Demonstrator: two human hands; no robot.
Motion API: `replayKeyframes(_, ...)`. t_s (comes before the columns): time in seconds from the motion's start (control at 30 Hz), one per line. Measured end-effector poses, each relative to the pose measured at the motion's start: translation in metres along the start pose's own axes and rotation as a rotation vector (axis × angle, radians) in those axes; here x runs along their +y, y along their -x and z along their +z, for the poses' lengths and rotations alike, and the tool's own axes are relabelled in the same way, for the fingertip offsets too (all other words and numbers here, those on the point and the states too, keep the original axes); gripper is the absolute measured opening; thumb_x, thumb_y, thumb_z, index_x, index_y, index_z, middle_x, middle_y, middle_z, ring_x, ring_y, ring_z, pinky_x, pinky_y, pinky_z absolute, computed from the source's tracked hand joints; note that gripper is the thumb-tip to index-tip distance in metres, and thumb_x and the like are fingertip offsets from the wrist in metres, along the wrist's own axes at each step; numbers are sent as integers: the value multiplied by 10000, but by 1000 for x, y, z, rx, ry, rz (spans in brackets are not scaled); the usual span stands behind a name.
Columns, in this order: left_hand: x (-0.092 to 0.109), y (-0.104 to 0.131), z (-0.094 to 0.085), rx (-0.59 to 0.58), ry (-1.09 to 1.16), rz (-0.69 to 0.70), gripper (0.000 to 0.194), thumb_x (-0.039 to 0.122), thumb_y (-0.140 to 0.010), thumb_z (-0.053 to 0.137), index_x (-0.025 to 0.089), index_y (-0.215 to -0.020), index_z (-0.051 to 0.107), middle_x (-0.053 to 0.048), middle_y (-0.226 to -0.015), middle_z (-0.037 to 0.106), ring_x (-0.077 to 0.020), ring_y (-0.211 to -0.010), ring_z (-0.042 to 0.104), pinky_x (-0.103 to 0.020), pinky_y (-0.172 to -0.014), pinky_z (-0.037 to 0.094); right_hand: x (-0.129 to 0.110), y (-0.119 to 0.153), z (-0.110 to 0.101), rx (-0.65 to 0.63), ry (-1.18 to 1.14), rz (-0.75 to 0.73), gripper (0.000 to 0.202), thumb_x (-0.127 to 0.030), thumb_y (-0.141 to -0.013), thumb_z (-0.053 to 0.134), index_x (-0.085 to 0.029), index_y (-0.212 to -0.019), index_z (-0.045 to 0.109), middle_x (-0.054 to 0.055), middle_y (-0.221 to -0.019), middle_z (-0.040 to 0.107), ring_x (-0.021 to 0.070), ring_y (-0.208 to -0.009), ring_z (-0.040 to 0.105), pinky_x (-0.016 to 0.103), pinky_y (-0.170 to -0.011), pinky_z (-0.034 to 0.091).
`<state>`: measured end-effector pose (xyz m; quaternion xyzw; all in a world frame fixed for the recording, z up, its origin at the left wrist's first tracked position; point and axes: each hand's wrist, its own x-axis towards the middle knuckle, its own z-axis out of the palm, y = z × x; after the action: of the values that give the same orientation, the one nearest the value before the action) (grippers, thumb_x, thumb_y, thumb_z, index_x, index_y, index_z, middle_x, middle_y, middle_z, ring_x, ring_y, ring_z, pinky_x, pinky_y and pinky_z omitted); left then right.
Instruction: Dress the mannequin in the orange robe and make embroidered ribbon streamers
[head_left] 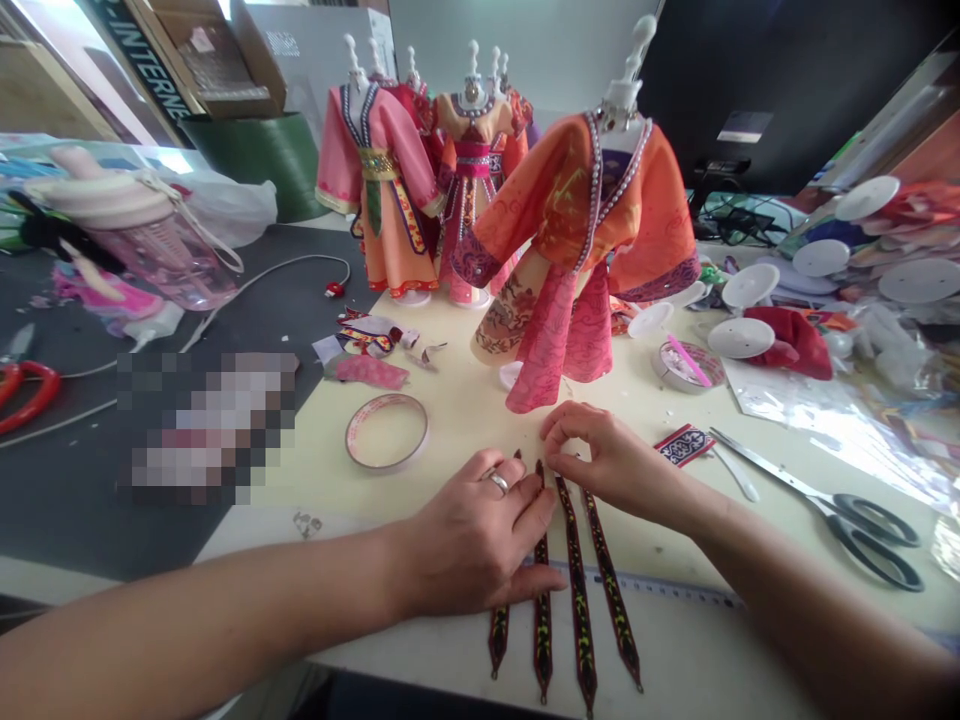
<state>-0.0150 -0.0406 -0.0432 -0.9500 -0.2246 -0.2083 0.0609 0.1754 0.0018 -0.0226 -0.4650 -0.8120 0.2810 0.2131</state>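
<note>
Several narrow dark ribbon strips (pixel 579 590) with yellow-green patterns and pointed ends lie side by side on the pale tabletop. My left hand (pixel 480 530), a ring on one finger, rests across the strips on the left, its thumb stretched out and fingers partly bent over them. My right hand (pixel 600 455) is closed in a pinch at the upper end of a middle strip, which its fingertips partly cover. A ruler (pixel 660 590) lies crosswise under the strips. Beyond my hands stands a dress form (pixel 626 95) wearing an orange and pink robe (pixel 574 330).
Scissors (pixel 847 515) and a patterned ribbon piece (pixel 684 446) lie to the right. A tape roll (pixel 387 432) and fabric scraps (pixel 371 370) lie to the left. More dressed forms (pixel 386 200) stand behind. Red-handled scissors (pixel 30 395) and a cup (pixel 142 225) are far left.
</note>
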Motion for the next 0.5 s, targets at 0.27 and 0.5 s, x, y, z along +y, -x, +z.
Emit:
replayKeyframes(0.27, -1, 1, -1, -20, -15, 14, 570, 522, -872, 385, 31, -1118, 540, -180, -971, 637, -276, -923, 536, -424, -808, 379, -1, 0, 5, 26, 46, -19, 148, -97, -719, 550, -194, -616, 596, 39, -944, 598, 194, -948, 525, 437, -923, 370)
replayKeyframes(0.5, -1, 0, -1, -17, -22, 24, 574, 521, -874, 382, 27, -1117, 546, -178, -973, 639, -269, -890, 538, -424, -798, 383, -2, 0, 5, 20, 55, -17, 151, -97, -727, 553, -192, -616, 591, 42, -966, 598, 193, -960, 515, 436, -919, 373)
